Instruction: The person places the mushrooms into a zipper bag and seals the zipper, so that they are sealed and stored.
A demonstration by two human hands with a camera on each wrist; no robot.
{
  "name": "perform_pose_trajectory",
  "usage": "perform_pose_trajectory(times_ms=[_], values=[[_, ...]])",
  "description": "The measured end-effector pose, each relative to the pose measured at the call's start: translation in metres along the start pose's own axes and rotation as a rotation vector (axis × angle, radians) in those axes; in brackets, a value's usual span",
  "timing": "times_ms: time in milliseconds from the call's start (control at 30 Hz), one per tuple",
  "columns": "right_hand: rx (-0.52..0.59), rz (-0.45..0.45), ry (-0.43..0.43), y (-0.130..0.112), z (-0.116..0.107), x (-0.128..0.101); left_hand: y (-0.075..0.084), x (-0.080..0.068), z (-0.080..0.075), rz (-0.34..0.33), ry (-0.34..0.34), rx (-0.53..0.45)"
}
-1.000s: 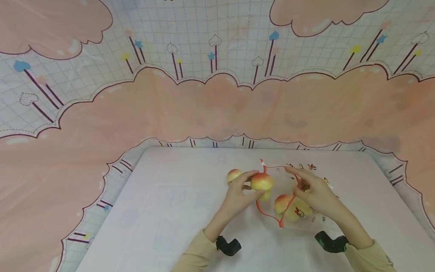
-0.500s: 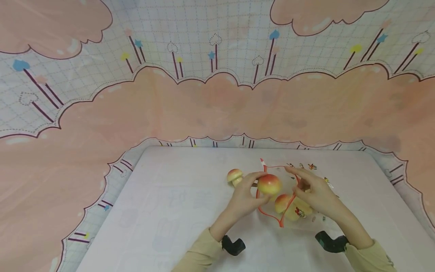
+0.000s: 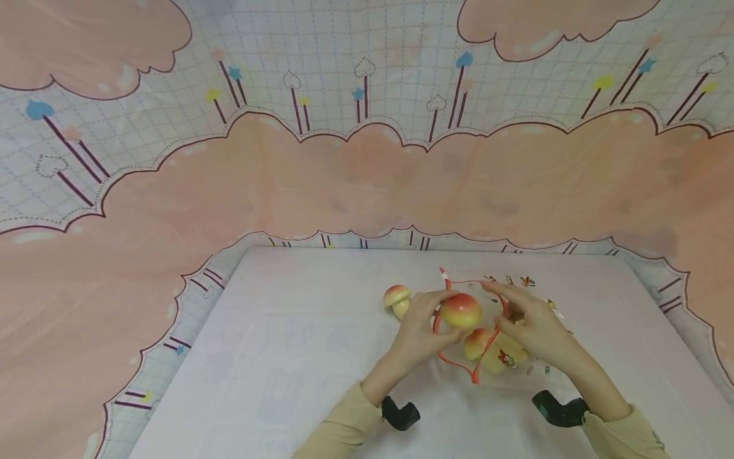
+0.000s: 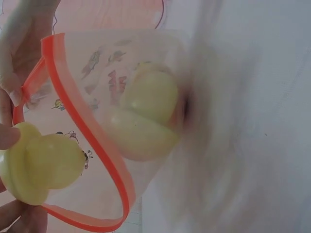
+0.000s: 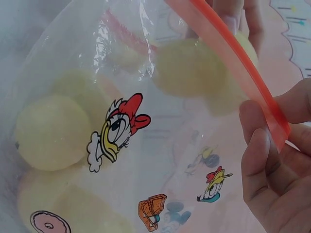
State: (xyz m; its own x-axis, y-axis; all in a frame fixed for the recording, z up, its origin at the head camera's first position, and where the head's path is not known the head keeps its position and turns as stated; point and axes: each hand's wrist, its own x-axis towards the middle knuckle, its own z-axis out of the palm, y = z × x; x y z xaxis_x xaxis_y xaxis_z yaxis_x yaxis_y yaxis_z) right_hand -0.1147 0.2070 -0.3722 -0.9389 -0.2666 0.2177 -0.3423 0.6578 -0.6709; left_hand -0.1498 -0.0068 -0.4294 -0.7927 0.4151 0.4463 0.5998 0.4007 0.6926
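Note:
My left hand [image 3: 421, 325] grips a toy mushroom [image 3: 462, 310] by its red-and-yellow cap, at the mouth of a clear zip bag [image 4: 160, 43]. In the left wrist view its pale yellow stem [image 4: 58, 160] points into the bag's opening. My right hand [image 3: 533, 322] pinches the bag's orange-red rim [image 5: 252, 73] and keeps the mouth spread. Inside the bag lies another toy mushroom [image 3: 477, 344], with pale yellow rounded shapes [image 5: 53, 131] beside it seen through the printed plastic.
One more toy mushroom [image 3: 397, 299] lies on the white table [image 3: 275, 357], behind and left of my left hand. Black wrist mounts [image 3: 559, 409] sit on both forearms. A patterned cloth [image 3: 367, 185] rises beyond the table's far edge.
My left hand has moved right with the toy mushroom, bringing it into the bag's mouth. The mushroom on the table shows more fully now. My right hand stays in place.

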Motion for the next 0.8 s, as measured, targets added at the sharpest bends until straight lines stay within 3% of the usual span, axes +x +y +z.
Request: perform_pose_trajectory(times_ms=[533, 800], values=[[0.002, 0.022, -0.012, -0.002, -0.001, 0.0, -0.008, 0.002, 0.017, 0.082, -0.034, 0.116], [-0.006, 0.02, -0.001, -0.002, 0.001, -0.001, -0.01, 0.003, 0.016, 0.071, -0.051, 0.134]])
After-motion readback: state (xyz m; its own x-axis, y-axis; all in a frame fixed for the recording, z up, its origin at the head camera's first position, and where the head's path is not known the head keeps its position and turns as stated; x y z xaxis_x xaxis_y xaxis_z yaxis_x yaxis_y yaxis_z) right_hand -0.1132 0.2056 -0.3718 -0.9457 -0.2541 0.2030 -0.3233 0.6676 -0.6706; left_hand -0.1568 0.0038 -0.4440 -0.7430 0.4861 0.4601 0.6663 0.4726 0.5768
